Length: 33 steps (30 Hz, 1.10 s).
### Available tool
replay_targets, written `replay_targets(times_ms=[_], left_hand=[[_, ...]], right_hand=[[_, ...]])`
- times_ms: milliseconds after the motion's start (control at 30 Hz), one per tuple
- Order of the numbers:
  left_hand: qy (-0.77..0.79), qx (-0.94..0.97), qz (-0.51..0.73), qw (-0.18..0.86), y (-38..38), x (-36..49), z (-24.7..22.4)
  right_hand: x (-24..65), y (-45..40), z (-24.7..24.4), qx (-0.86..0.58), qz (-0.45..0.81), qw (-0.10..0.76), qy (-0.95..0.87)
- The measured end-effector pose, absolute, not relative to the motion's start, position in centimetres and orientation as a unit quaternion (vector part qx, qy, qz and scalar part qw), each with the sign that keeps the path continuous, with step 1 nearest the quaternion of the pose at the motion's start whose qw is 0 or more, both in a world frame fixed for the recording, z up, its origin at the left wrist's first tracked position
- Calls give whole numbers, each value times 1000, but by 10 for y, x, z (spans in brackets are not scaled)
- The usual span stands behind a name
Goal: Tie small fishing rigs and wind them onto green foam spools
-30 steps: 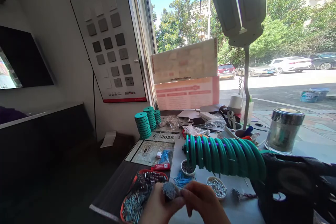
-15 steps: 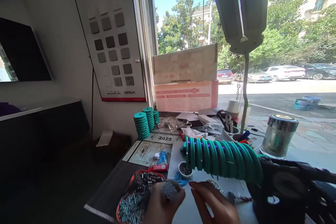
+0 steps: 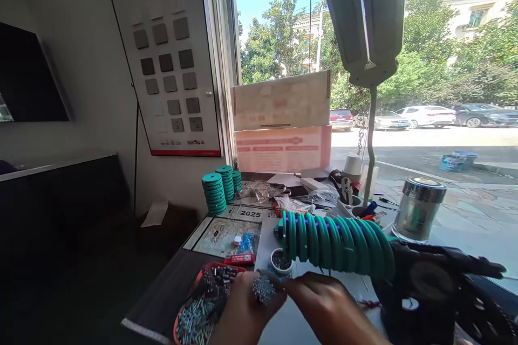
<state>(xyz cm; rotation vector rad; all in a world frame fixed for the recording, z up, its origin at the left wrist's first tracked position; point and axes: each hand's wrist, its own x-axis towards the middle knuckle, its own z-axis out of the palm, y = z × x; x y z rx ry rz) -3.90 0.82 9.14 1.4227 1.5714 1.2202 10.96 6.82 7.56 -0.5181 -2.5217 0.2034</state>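
My left hand [image 3: 243, 304] is closed around a bundle of small metal pins [image 3: 264, 289], their ends facing up. My right hand [image 3: 324, 299] meets it at the thumb side, its fingertips pressed together at the bundle's edge; whatever they pinch is too small to make out. Left of my hands, a red-rimmed tray [image 3: 175, 329] holds loose screws and metal parts. Just beyond my hands sits a small white cup [image 3: 280, 268] of dark bits. A row of green rings [image 3: 335, 242] on a black device [image 3: 429, 285] extends across the right side.
Stacked green discs [image 3: 213, 194] stand at the back left, near a calendar sheet [image 3: 214, 232] with a red box [image 3: 239, 259]. A clear jar [image 3: 420, 210] with a metal lid is at the right. A lamp stem [image 3: 371, 145] rises behind the rings.
My right hand has moved left and closed in on my left hand, its fingers now together against the bundle. The whole view has shifted slightly.
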Motion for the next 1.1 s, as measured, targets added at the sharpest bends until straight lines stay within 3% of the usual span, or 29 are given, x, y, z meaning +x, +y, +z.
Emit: replay_targets(times_ms=[600, 800, 933, 1100], left_hand=[[542, 598, 440, 394, 17, -44, 102], [571, 642, 407, 309, 16, -45, 98], [593, 670, 408, 182, 8, -41, 101], [570, 655, 460, 184, 2, -35, 115]], right_hand=[[110, 71, 76, -134, -78, 303, -940], [112, 70, 71, -135, -129, 433, -882], [120, 63, 80, -185, -33, 437, -880], [119, 52, 132, -257, 178, 363, -878]])
